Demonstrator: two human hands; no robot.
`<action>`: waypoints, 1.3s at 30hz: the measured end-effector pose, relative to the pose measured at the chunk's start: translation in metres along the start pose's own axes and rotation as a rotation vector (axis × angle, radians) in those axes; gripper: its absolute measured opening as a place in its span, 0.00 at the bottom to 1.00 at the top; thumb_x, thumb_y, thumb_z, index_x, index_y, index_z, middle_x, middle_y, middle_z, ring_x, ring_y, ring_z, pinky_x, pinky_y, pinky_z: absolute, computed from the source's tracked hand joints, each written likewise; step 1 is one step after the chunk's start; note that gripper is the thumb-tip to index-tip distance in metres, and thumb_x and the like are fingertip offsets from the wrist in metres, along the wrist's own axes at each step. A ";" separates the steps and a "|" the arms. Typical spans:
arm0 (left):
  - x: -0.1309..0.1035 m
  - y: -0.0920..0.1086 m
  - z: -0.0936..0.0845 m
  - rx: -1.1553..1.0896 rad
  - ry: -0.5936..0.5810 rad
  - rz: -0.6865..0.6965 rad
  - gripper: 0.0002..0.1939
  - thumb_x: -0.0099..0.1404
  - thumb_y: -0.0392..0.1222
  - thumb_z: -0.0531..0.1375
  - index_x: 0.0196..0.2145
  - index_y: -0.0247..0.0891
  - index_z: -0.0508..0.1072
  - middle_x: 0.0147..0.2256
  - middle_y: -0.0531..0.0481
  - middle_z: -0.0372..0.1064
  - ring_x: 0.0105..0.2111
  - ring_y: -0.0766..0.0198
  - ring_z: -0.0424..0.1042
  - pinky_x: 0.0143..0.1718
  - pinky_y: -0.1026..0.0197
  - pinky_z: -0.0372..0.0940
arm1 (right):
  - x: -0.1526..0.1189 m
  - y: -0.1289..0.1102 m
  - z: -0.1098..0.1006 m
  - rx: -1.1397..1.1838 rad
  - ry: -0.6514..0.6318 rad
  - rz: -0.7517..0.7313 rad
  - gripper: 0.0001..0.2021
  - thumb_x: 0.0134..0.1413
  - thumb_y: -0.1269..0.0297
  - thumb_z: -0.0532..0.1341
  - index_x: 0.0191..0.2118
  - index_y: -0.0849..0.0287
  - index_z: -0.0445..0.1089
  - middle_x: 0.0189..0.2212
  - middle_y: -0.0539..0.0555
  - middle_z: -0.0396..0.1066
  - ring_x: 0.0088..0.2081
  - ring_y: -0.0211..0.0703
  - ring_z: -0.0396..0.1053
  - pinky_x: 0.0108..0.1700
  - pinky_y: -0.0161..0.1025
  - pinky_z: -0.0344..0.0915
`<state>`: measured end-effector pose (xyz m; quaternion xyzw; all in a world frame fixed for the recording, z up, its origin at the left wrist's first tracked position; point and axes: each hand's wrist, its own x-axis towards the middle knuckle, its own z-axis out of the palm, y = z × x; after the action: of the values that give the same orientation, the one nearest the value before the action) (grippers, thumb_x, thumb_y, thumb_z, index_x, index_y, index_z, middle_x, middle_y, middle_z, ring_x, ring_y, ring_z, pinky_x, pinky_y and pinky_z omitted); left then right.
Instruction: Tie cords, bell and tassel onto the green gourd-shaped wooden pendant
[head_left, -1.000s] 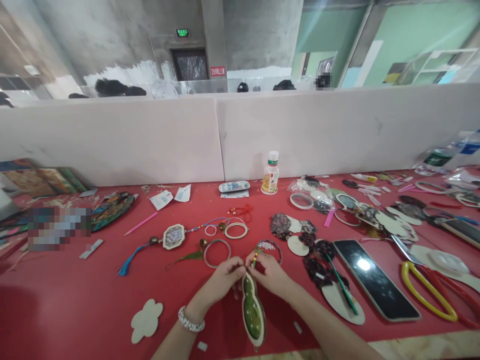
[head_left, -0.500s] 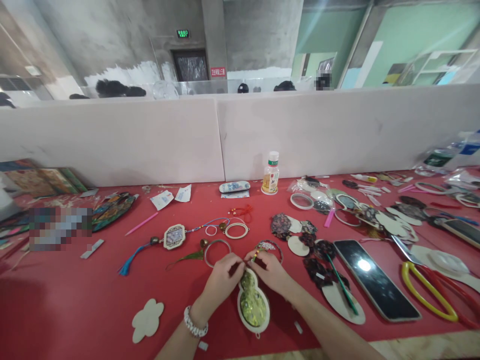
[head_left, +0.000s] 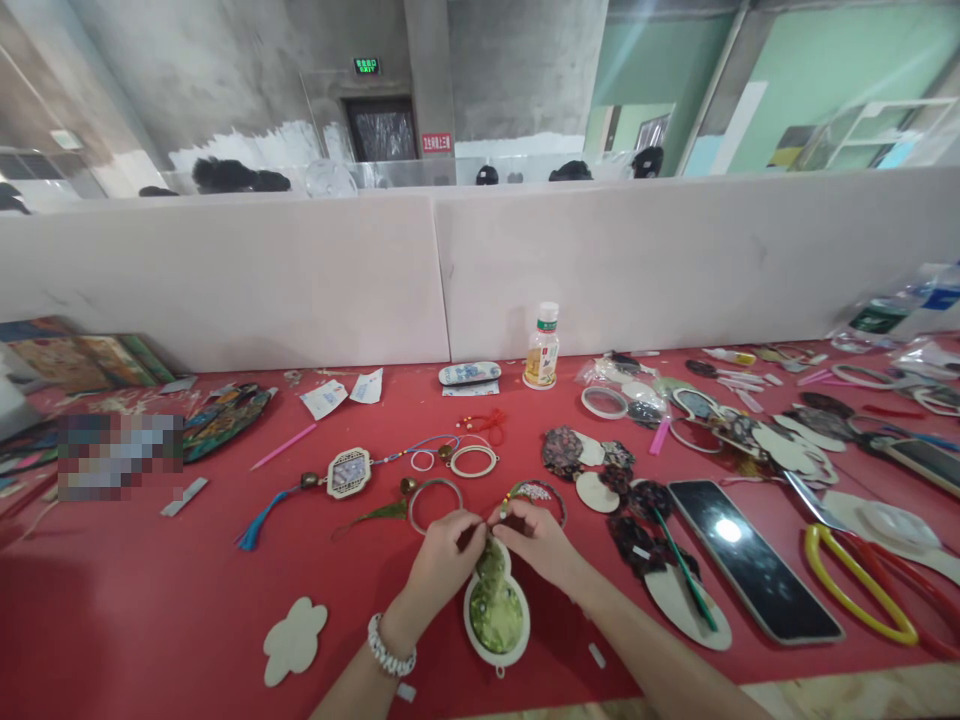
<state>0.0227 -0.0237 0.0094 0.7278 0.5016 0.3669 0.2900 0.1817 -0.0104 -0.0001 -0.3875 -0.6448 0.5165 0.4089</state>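
Note:
A gourd-shaped pendant [head_left: 496, 618] with a pale rim and a shiny green-yellow centre hangs between my hands, its narrow end up and a small loop at its bottom. At its top, my left hand [head_left: 444, 556] is closed in a pinch. My right hand [head_left: 546, 548] pinches close beside it, fingertips almost meeting the left ones. A thin cord with small coloured beads [head_left: 507, 497] shows at the right fingertips. What exactly lies between the fingertips is hidden. Just beyond the hands lie a ring [head_left: 436, 506] and a ring holding pale beads [head_left: 541, 497].
Left on the red table [head_left: 180, 600] lie a flower-shaped blank [head_left: 295, 641] and a tasselled pendant [head_left: 348, 473]. To the right are a phone [head_left: 754, 560], scissors [head_left: 859, 585] and dark fabric pieces with a green stick [head_left: 684, 568]. A bottle [head_left: 541, 350] stands near the white partition [head_left: 300, 280].
The gourd-shaped pendant's lower end has swung slightly left. Both hands stay nearly in place, still pinching at its top.

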 end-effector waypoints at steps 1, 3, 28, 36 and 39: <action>0.000 0.000 0.000 0.002 -0.007 -0.001 0.10 0.59 0.38 0.51 0.24 0.36 0.70 0.23 0.50 0.66 0.24 0.66 0.64 0.27 0.66 0.57 | 0.000 0.000 0.001 0.020 -0.001 -0.001 0.05 0.48 0.65 0.58 0.31 0.59 0.67 0.27 0.50 0.68 0.29 0.36 0.65 0.33 0.33 0.63; 0.000 -0.001 0.000 -0.004 -0.021 -0.007 0.11 0.59 0.37 0.50 0.24 0.35 0.70 0.22 0.50 0.66 0.23 0.66 0.64 0.26 0.66 0.57 | 0.000 -0.001 0.002 0.068 -0.003 -0.003 0.06 0.48 0.64 0.58 0.32 0.59 0.67 0.27 0.50 0.68 0.30 0.37 0.66 0.34 0.34 0.63; -0.001 -0.011 0.008 -0.253 -0.005 -0.158 0.10 0.59 0.43 0.51 0.28 0.36 0.69 0.21 0.50 0.69 0.21 0.65 0.70 0.23 0.66 0.63 | 0.001 0.004 0.002 0.217 0.005 0.037 0.09 0.46 0.59 0.59 0.33 0.59 0.68 0.28 0.51 0.69 0.31 0.38 0.67 0.37 0.37 0.63; -0.001 -0.004 0.009 -0.502 -0.047 -0.279 0.09 0.58 0.45 0.53 0.28 0.36 0.66 0.19 0.54 0.66 0.20 0.65 0.68 0.21 0.66 0.62 | 0.000 0.003 0.008 0.209 0.041 0.040 0.08 0.45 0.60 0.59 0.27 0.59 0.63 0.22 0.47 0.63 0.25 0.34 0.63 0.29 0.33 0.61; -0.001 -0.003 0.009 -0.520 -0.050 -0.282 0.10 0.58 0.45 0.53 0.27 0.36 0.66 0.18 0.54 0.66 0.19 0.67 0.67 0.20 0.67 0.61 | 0.000 0.009 0.009 0.258 0.031 0.044 0.08 0.44 0.61 0.60 0.29 0.58 0.61 0.22 0.47 0.63 0.24 0.34 0.63 0.28 0.33 0.62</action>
<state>0.0285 -0.0241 0.0014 0.5609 0.4798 0.4212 0.5270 0.1738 -0.0124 -0.0101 -0.3536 -0.5579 0.5983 0.4537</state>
